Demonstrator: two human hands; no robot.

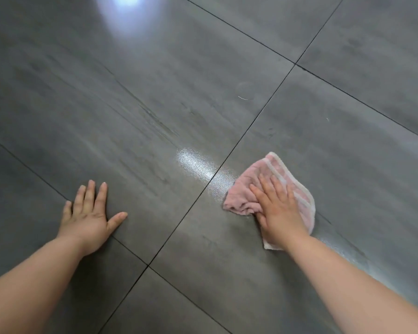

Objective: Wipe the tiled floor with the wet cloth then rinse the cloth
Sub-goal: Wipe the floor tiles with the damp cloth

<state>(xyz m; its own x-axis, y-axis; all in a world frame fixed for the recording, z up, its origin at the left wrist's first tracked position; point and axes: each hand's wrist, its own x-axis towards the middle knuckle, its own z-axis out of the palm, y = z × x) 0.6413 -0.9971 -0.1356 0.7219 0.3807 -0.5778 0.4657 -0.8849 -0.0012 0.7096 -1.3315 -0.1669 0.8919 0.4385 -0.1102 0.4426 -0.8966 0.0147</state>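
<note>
The right hand [279,208] is pressing flat, fingers spread, on the pink cloth [249,196] lying right of the grout line; soft and limp, probably best bunched. The left hand [88,216] is bracing, fingers open, on the floor [155,92]

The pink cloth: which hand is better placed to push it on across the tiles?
The right hand: it already lies flat on the pink cloth. The left hand is propped on bare floor, well away from it.
</note>
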